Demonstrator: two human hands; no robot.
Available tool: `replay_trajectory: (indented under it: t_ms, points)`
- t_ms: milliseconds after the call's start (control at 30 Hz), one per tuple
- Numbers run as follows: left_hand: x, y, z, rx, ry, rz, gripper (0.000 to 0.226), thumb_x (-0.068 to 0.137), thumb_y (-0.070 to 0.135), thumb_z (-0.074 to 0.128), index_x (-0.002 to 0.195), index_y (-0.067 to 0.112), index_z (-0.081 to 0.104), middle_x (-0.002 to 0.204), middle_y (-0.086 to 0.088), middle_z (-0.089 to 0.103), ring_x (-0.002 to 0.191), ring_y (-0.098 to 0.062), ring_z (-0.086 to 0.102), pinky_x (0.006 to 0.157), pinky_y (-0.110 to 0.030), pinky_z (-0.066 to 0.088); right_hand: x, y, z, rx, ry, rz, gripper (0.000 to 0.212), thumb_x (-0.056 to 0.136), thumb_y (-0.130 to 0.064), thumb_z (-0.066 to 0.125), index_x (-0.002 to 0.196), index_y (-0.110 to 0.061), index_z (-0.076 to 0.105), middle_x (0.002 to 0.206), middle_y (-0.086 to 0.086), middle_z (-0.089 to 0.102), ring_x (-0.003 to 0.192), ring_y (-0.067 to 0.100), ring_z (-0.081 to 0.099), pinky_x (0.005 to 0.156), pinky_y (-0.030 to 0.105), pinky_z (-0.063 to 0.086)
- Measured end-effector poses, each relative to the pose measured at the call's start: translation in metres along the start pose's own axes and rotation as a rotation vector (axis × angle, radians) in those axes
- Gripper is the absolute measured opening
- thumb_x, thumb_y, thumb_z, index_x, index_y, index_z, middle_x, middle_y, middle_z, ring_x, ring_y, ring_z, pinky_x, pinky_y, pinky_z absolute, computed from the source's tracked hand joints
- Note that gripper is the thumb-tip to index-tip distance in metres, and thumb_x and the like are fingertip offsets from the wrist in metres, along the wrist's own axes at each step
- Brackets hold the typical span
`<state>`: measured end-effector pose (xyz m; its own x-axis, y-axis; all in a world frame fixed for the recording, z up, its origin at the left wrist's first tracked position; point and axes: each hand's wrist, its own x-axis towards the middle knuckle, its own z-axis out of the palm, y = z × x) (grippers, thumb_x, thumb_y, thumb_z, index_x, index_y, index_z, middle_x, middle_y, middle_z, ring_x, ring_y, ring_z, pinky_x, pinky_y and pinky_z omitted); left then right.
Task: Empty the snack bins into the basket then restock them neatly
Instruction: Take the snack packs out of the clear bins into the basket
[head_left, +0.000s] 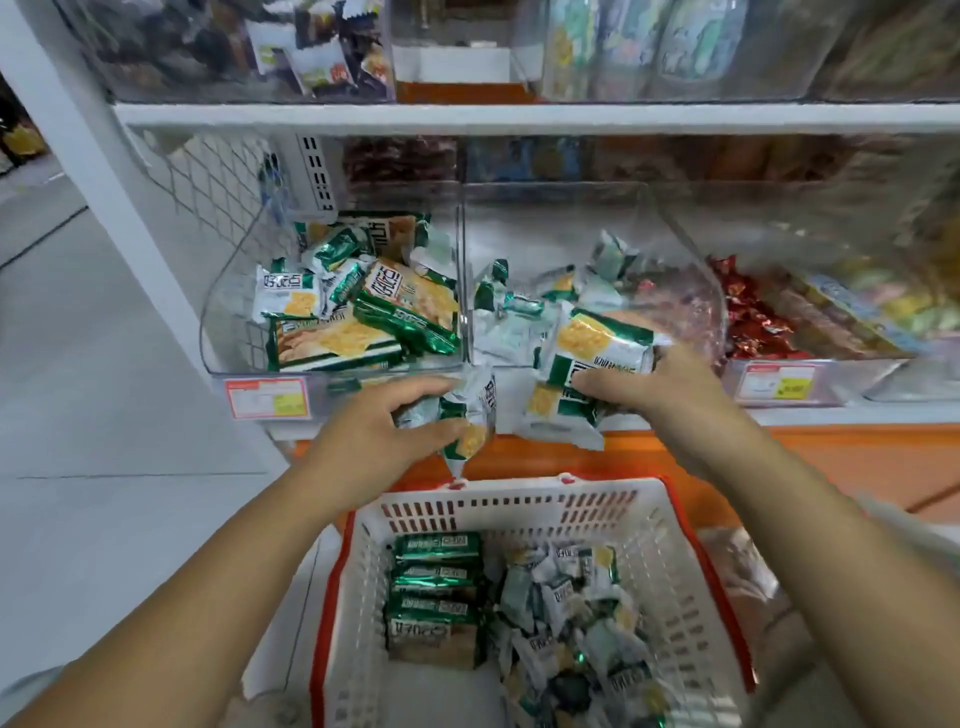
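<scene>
Two clear plastic bins stand side by side on the white shelf. The left bin (228, 312) holds several green-and-white cracker packs (363, 312). The middle bin (691, 270) holds several small packets (519, 306). My left hand (374, 436) grips a few small snack packets (467, 421) just in front of the shelf edge. My right hand (654, 384) grips a bunch of cracker packets (582, 364) at the front lip of the middle bin. Below both hands stands a white basket (519, 504) with a red rim, holding stacked green packs (436, 587) and loose small packets (582, 623).
A bin of red-wrapped candies (753, 312) sits to the right. Price tags (267, 397) hang on the bin fronts. An upper shelf (519, 117) carries more clear bins. An orange ledge (779, 462) runs under the shelf. Grey floor (104, 415) lies to the left.
</scene>
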<state>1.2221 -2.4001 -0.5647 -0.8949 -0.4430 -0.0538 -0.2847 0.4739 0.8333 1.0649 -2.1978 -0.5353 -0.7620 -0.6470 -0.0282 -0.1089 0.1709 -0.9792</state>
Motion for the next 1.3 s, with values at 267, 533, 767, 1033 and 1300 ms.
replay_trajectory:
  t_ms: [267, 533, 767, 1033, 1300]
  points:
    - [-0.017, -0.078, 0.166, 0.058, -0.389, -0.326, 0.056, 0.088, 0.046, 0.067, 0.14, 0.029, 0.052, 0.146, 0.002, 0.049, 0.121, -0.018, 0.053, 0.097, -0.029, 0.044, -0.083, 0.172, -0.007, -0.09, 0.014, 0.716, 0.044, 0.086, -0.005, 0.067, 0.126, -0.003, 0.051, 0.083, 0.002, 0.058, 0.048, -0.006, 0.057, 0.041, 0.011, 0.038]
    - [-0.061, -0.142, 0.267, -0.145, -0.576, -0.582, 0.056, 0.093, 0.032, 0.066, 0.143, 0.039, 0.042, 0.147, -0.001, 0.045, 0.116, -0.02, 0.058, 0.092, -0.041, 0.053, -0.115, 0.268, -0.01, -0.134, -0.02, 0.971, 0.054, 0.081, -0.001, 0.072, 0.13, -0.006, 0.05, 0.107, 0.015, 0.06, 0.073, 0.019, 0.057, 0.065, 0.031, 0.056]
    - [-0.044, -0.105, 0.214, -0.034, -0.418, -0.439, 0.045, 0.099, 0.029, 0.055, 0.143, 0.03, 0.044, 0.143, 0.002, 0.052, 0.101, -0.005, 0.057, 0.083, -0.026, 0.049, -0.09, 0.229, -0.007, -0.352, 0.104, 0.66, 0.037, 0.092, -0.02, 0.063, 0.127, -0.016, 0.054, 0.117, 0.005, 0.059, 0.087, 0.026, 0.064, 0.066, 0.033, 0.048]
    - [-0.015, -0.003, 0.041, 0.106, -0.006, 0.012, 0.027, 0.096, 0.034, 0.056, 0.122, 0.044, 0.057, 0.114, 0.024, 0.057, 0.099, 0.016, 0.052, 0.076, -0.006, 0.042, -0.044, 0.074, 0.036, -0.202, 0.114, 0.046, 0.019, 0.093, -0.017, 0.061, 0.098, -0.035, 0.066, 0.085, -0.008, 0.069, 0.082, 0.014, 0.064, 0.067, 0.032, 0.052]
    - [0.001, -0.03, -0.086, 0.035, 0.431, 0.019, 0.021, 0.093, 0.025, 0.063, 0.108, 0.04, 0.065, 0.099, 0.027, 0.065, 0.092, 0.015, 0.059, 0.077, -0.005, 0.047, 0.048, -0.064, 0.101, -0.296, -0.114, -0.335, 0.021, 0.092, -0.013, 0.061, 0.097, -0.032, 0.066, 0.089, -0.016, 0.068, 0.082, -0.005, 0.061, 0.072, 0.008, 0.045]
